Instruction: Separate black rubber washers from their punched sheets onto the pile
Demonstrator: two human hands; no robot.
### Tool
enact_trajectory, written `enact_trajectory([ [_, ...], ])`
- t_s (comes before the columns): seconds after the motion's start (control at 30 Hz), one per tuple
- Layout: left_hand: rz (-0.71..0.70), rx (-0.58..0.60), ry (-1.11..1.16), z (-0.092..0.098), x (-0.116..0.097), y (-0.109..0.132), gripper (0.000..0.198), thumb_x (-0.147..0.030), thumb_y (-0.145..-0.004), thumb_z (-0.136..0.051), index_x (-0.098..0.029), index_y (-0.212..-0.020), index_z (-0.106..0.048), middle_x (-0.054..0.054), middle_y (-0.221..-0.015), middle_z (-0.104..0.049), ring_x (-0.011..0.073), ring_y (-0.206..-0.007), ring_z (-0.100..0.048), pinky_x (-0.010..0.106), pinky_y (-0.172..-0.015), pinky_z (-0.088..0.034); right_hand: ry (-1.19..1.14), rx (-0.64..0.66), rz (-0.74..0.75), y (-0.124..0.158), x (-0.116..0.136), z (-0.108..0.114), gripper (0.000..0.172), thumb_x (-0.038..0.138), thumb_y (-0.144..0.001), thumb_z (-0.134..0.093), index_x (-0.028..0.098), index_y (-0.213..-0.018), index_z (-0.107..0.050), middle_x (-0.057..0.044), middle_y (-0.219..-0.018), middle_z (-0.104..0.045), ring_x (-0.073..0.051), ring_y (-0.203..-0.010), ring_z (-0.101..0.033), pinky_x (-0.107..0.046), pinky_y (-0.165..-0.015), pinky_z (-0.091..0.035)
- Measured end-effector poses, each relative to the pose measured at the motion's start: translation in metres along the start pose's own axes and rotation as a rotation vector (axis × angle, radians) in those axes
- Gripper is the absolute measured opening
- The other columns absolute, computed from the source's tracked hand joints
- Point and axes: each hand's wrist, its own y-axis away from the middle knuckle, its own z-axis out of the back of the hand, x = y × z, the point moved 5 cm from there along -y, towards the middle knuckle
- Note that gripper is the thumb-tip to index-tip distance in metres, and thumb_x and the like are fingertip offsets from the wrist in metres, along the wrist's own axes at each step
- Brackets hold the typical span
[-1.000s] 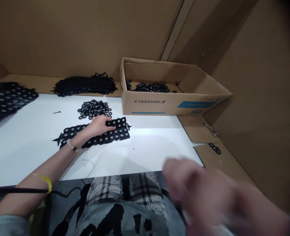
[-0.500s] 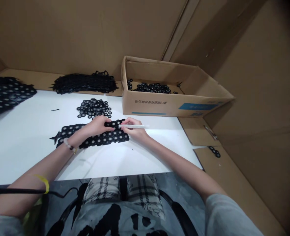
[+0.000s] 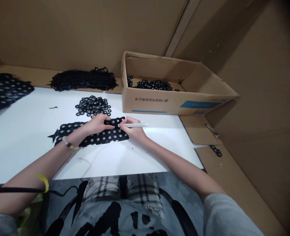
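Observation:
A black sheet dotted with pale round spots [image 3: 103,137] lies on the white table in front of me. My left hand [image 3: 97,125] rests across it, thumb and fingers gripping the sheet near its right part. In my right hand [image 3: 133,128] is a white pen-like stick [image 3: 136,125], pinched between thumb and fingers. Its tip points left and meets the sheet close to my left fingertips; the exact contact is too small to make out. Just behind my left hand sits a loose pile of small black rings with grey centres [image 3: 92,105].
At the back right stands an open cardboard box [image 3: 150,102] with many black rings inside. A stack of black perforated sheets [image 3: 83,80] lies at the back, and more dotted sheets [image 3: 6,91] are at far left. Cardboard walls enclose the table. A black cable [image 3: 17,190] crosses at lower left.
The view has shifted slightly. Both hands keep nearly the same place on the sheet, and the white stick stays at about the same spot.

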Motion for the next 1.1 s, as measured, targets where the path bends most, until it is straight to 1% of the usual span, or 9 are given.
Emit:
enact_trajectory([
  [0.23, -0.047, 0.072, 0.110, 0.001, -0.003, -0.001, 0.040, -0.056, -0.071, -0.062, -0.018, -0.062, -0.054, -0.004, -0.059, -0.052, 0.0138, -0.059, -0.044, 0.026, -0.058, -0.031, 0.055, -0.031, 0.041, 0.002, 0.006, -0.002, 0.016, 0.033, -0.079, -0.062, 0.018, -0.073, -0.062, 0.000, -0.069, -0.065, -0.013, -0.064, -0.056, -0.025, -0.062, -0.040],
  [0.37, -0.074, 0.078, 0.037, 0.008, -0.004, 0.000, 0.039, -0.052, -0.071, -0.065, -0.018, -0.059, -0.054, -0.005, -0.056, -0.049, 0.0121, -0.057, -0.041, 0.025, -0.056, -0.029, -0.107, 0.014, -0.001, -0.002, 0.001, 0.003, 0.017, 0.034, -0.076, -0.067, 0.018, -0.073, -0.063, -0.002, -0.069, -0.067, -0.015, -0.065, -0.061, -0.027, -0.062, -0.044],
  [0.43, -0.081, 0.065, 0.012, 0.013, -0.005, 0.002, 0.037, -0.050, -0.071, -0.065, -0.017, -0.058, -0.055, -0.005, -0.056, -0.051, 0.0121, -0.057, -0.042, 0.025, -0.056, -0.029, -0.187, -0.007, -0.018, -0.006, -0.001, 0.011, 0.019, 0.036, -0.074, -0.069, 0.018, -0.072, -0.063, -0.003, -0.071, -0.068, -0.016, -0.067, -0.062, -0.029, -0.065, -0.046],
  [0.53, -0.088, 0.073, 0.018, 0.018, -0.005, 0.004, 0.032, -0.048, -0.073, -0.065, -0.017, -0.064, -0.061, -0.004, -0.063, -0.060, 0.0136, -0.061, -0.048, 0.024, -0.059, -0.032, -0.242, -0.048, 0.000, -0.010, 0.000, 0.022, 0.020, 0.036, -0.070, -0.072, 0.018, -0.068, -0.064, -0.006, -0.085, -0.071, -0.020, -0.088, -0.065, -0.032, -0.077, -0.048],
  [0.6, -0.099, 0.088, 0.027, 0.020, -0.005, 0.005, 0.031, -0.048, -0.075, -0.064, -0.018, -0.071, -0.066, -0.003, -0.070, -0.065, 0.0154, -0.066, -0.053, 0.024, -0.061, -0.035, -0.267, -0.024, -0.006, -0.011, 0.000, 0.023, 0.019, 0.035, -0.068, -0.073, 0.018, -0.066, -0.064, -0.007, -0.089, -0.071, -0.022, -0.099, -0.063, -0.033, -0.083, -0.047],
  [0.7, -0.101, 0.090, 0.022, 0.019, -0.008, 0.005, 0.030, -0.046, -0.075, -0.064, -0.018, -0.081, -0.070, -0.002, -0.079, -0.070, 0.0180, -0.074, -0.059, 0.025, -0.066, -0.038, -0.248, 0.018, -0.047, -0.011, -0.004, 0.017, 0.020, 0.035, -0.069, -0.073, 0.018, -0.067, -0.064, -0.004, -0.075, -0.068, -0.018, -0.078, -0.064, -0.030, -0.071, -0.047],
  [0.8, -0.051, 0.038, -0.004, 0.017, -0.010, 0.005, 0.035, -0.048, -0.070, -0.068, -0.017, -0.086, -0.070, -0.001, -0.082, -0.071, 0.0195, -0.076, -0.060, 0.026, -0.066, -0.039, -0.204, 0.014, -0.048, -0.008, -0.003, 0.013, 0.020, 0.036, -0.071, -0.071, 0.018, -0.069, -0.063, -0.001, -0.066, -0.064, -0.014, -0.060, -0.058, -0.027, -0.059, -0.044],
  [0.93, 0.013, 0.043, 0.018, 0.008, -0.010, 0.005, 0.037, -0.053, -0.069, -0.068, -0.016, -0.075, -0.068, -0.001, -0.069, -0.067, 0.0177, -0.066, -0.056, 0.026, -0.059, -0.036, -0.196, 0.022, -0.057, -0.004, 0.001, 0.011, 0.021, 0.037, -0.073, -0.069, 0.019, -0.069, -0.059, 0.001, -0.060, -0.061, -0.013, -0.054, -0.056, -0.026, -0.054, -0.044],
  [1.1, -0.042, 0.022, 0.069, 0.003, -0.008, 0.004, 0.038, -0.055, -0.072, -0.064, -0.017, -0.071, -0.066, 0.000, -0.068, -0.067, 0.0170, -0.064, -0.056, 0.026, -0.059, -0.037, -0.166, 0.010, -0.037, -0.002, 0.005, 0.013, 0.019, 0.034, -0.076, -0.066, 0.019, -0.070, -0.055, 0.002, -0.059, -0.059, -0.013, -0.053, -0.057, -0.025, -0.054, -0.043],
])
